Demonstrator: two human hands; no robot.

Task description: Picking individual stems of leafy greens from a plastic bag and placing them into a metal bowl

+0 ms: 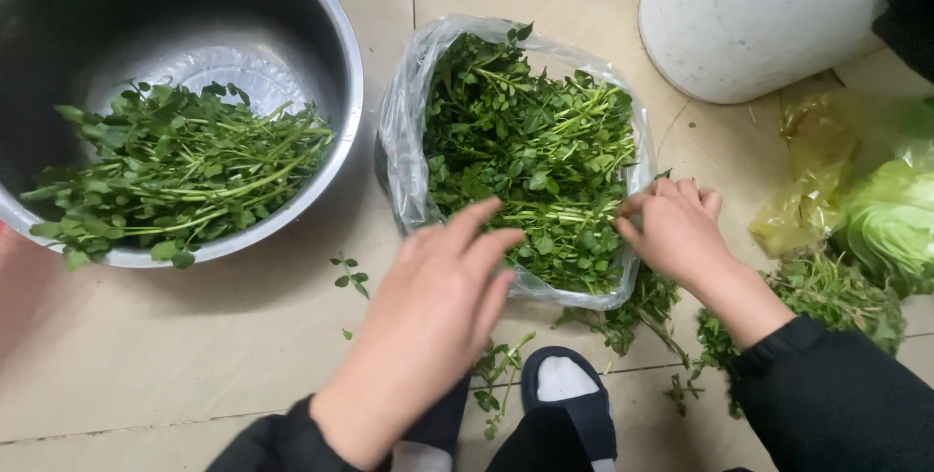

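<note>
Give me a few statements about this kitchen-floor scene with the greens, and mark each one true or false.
1. The clear plastic bag is full of leafy greens. True.
2. The metal bowl is empty. False: it holds a pile of sorted greens.
3. Both hands are at the bag; the left hand and the right hand reach in from its near edge. True.
4. The right hand holds a knife. False: no tool shows; its fingers rest on the greens at the bag's rim.
5. A white bucket stands beyond the bag, to its right. True.
6. The floor is carpeted. False: it is a tile floor with loose sprigs on it.
</note>
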